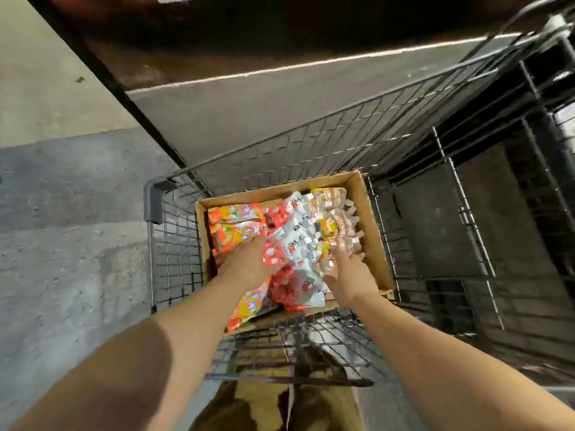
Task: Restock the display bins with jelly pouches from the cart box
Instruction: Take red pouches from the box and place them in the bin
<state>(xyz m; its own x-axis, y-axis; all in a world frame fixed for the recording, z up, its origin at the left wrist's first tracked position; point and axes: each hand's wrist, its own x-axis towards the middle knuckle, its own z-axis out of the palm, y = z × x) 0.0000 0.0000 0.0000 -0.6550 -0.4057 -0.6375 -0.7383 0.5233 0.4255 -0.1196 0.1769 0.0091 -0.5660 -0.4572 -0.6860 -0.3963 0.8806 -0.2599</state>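
Our left hand [249, 259] lies flat, fingers straight, on the jelly pouches [292, 241]; our right hand [345, 275] has its fingers spread against the same heap. The pouches fill the cardboard box [367, 213] in the wire cart [174, 244], at the centre of the frame.

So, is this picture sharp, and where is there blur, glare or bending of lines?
Head view: the right hand and the pouches near it are smeared by motion; the left hand is a little clearer; the cart wires curve from the wide lens; glare whitens the silver pouches; the top is dark.
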